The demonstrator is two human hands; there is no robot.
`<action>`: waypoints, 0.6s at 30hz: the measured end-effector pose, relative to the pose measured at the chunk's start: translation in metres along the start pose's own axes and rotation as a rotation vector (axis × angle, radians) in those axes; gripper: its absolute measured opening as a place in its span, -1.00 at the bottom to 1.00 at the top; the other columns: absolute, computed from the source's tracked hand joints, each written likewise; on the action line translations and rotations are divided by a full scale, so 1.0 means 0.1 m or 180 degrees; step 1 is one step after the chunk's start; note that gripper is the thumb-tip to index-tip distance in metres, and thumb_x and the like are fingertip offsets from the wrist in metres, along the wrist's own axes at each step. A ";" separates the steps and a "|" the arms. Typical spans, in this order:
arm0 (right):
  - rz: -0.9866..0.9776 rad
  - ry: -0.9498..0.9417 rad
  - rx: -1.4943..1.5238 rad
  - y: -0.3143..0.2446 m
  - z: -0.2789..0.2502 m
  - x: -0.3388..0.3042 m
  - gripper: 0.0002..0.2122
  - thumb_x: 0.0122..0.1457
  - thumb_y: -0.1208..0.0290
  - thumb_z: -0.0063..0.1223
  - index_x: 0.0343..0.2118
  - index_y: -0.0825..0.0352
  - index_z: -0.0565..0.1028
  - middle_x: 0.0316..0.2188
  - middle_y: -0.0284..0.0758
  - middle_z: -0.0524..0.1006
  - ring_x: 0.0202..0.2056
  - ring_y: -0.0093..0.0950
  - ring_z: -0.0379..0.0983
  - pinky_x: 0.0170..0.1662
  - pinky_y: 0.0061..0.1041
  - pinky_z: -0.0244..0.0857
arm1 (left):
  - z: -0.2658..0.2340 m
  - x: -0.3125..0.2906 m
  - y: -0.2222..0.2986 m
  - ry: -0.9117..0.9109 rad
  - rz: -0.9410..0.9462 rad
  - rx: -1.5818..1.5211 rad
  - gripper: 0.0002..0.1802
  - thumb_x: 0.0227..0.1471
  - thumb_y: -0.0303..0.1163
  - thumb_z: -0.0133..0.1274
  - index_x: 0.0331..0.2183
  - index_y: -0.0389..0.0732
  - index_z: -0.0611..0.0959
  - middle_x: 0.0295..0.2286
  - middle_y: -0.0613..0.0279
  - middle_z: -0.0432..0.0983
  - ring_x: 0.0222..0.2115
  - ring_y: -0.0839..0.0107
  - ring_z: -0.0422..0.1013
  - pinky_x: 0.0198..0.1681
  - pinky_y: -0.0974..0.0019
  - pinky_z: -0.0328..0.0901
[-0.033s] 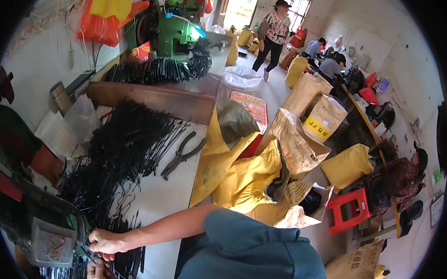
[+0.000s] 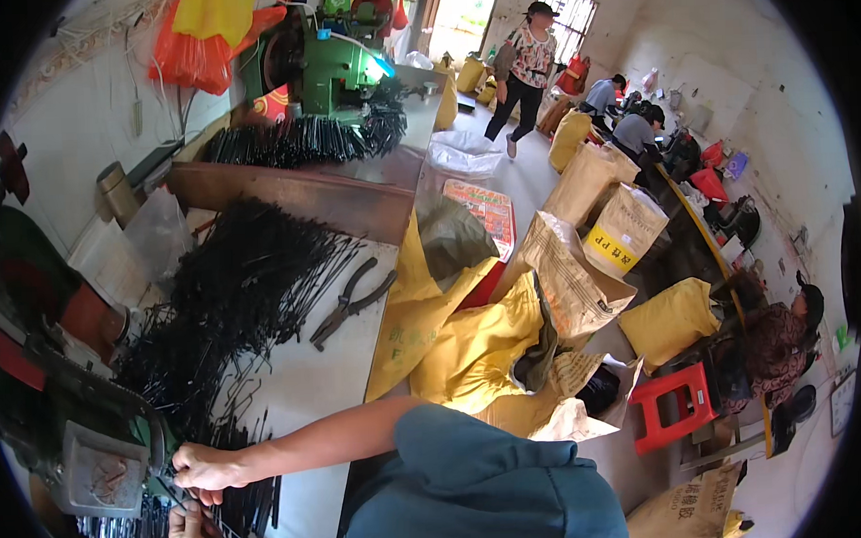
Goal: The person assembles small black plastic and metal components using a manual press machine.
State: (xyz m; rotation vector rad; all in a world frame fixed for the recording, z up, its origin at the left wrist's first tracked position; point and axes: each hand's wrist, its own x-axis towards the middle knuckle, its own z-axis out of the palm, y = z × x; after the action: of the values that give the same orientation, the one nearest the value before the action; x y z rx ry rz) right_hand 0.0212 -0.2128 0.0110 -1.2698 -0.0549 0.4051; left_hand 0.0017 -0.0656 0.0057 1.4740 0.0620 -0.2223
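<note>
At the lower left my right hand [image 2: 208, 466] reaches across the table to a dark green machine [image 2: 136, 398]. Its fingers are bent closed; what they pinch is hidden. Just below it my left hand [image 2: 193, 533] has thumb and fingers closed on a thin black rod [image 2: 182, 503], close to the machine. More straight black rods [image 2: 249, 508] lie beside and under my hands. Beyond them spreads a large tangled heap of thin black rods [image 2: 231, 266], some with bent ends. A clear plastic tub [image 2: 101, 470] with small pieces in it sits at the machine.
Pliers [image 2: 351, 302] with dark handles lie on the white table [image 2: 307, 392]. A brown board [image 2: 295, 196] borders the heap. Yellow sacks [image 2: 481, 353] and paper sacks [image 2: 578, 273] crowd the floor right of the table, with a red stool [image 2: 675, 407] beyond. Several other people are farther off, one standing [image 2: 528, 66].
</note>
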 end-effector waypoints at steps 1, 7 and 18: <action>-0.0024 0.0009 -0.0036 -0.02 -0.02 -0.02 -0.86 0.03 0.50 -0.24 -0.57 0.47 0.28 -0.72 -0.29 0.34 -0.76 -0.53 0.33 -0.78 -0.62 0.22 | -0.02 -0.01 0.00 -0.0021 0.0026 0.0091 -0.82 -0.12 -0.43 -0.03 -0.68 -0.14 0.39 -0.80 0.44 0.24 -0.88 0.76 0.01 -0.88 0.67 -0.16; 0.0293 -0.0197 0.0025 -0.07 -0.04 -0.05 -0.87 0.01 0.51 -0.22 -0.56 0.48 0.29 -0.70 -0.27 0.36 -0.71 -0.51 0.38 -0.72 -0.57 0.31 | -0.07 -0.04 -0.02 -0.0221 0.0226 0.0198 -0.79 -0.13 -0.45 -0.03 -0.71 -0.12 0.36 -0.84 0.44 0.20 -0.89 0.74 -0.02 -0.88 0.65 -0.20; 0.0174 -0.0001 0.0268 -0.06 -0.12 -0.13 -0.82 0.06 0.38 -0.15 -0.52 0.41 0.34 -0.66 -0.32 0.37 -0.67 -0.56 0.37 -0.67 -0.63 0.32 | 0.11 -0.19 0.12 -0.0198 -0.0268 -0.0254 -0.89 -0.17 -0.47 0.01 -0.63 -0.23 0.45 -0.77 0.34 0.32 -0.86 0.67 0.10 -0.83 0.62 -0.06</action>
State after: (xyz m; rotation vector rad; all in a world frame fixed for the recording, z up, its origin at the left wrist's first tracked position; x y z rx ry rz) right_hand 0.0137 -0.2290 0.0153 -1.1901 -0.0033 0.4503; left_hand -0.0153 -0.0738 0.0217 1.3854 0.0818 -0.3304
